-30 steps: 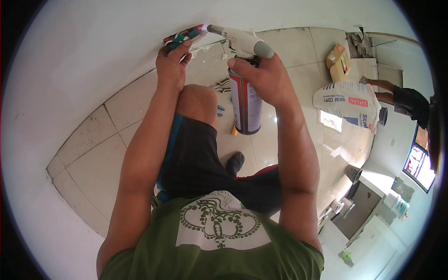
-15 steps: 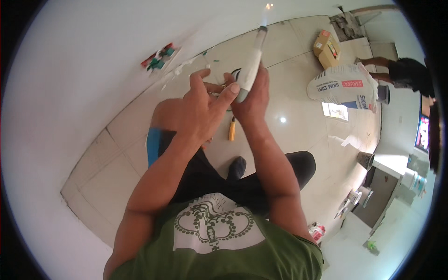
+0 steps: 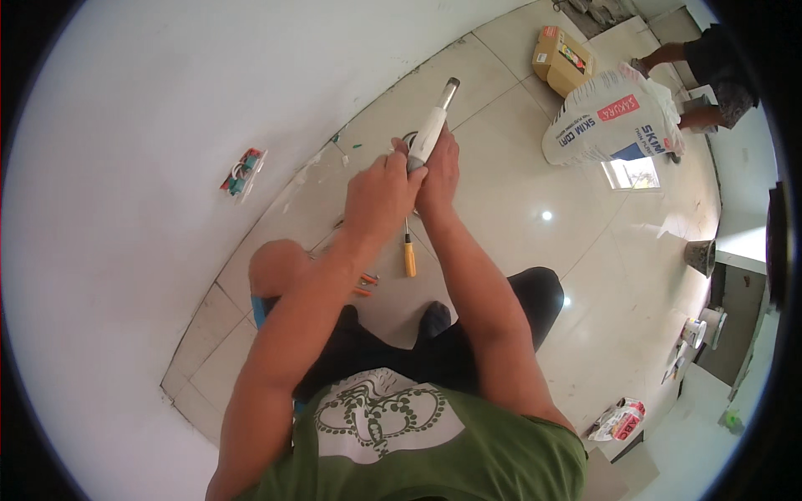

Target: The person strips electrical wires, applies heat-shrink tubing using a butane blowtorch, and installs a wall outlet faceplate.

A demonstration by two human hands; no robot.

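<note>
Setting: glossy pale tiled floor (image 3: 585, 275) meeting a white wall (image 3: 150, 125), seen from above a crouching person.
Held thing: white cartridge-like tube with a grey tip (image 3: 430, 134), pointing up and away past the fingertips; exact kind unclear.
Left hand (image 3: 380, 196): fingers clenched round the tube's lower end.
Right hand (image 3: 439, 171): wrapped on the same lower end, just behind the left fingers; both closed on it.
Handling: likely stiff and light, smooth-skinned, so slippery if gripped at the narrow tip; best held at the thicker lower body, as now.
Below the fingers: yellow-handled screwdriver (image 3: 409, 255) on the floor, orange-handled pliers (image 3: 365, 284) beside the knee.
Left of the fingers: open wall socket with coloured wires (image 3: 242, 171).
Beyond the fingertips: white sack (image 3: 610, 125), cardboard box (image 3: 564, 58), another person's legs (image 3: 710, 67) well apart.
</note>
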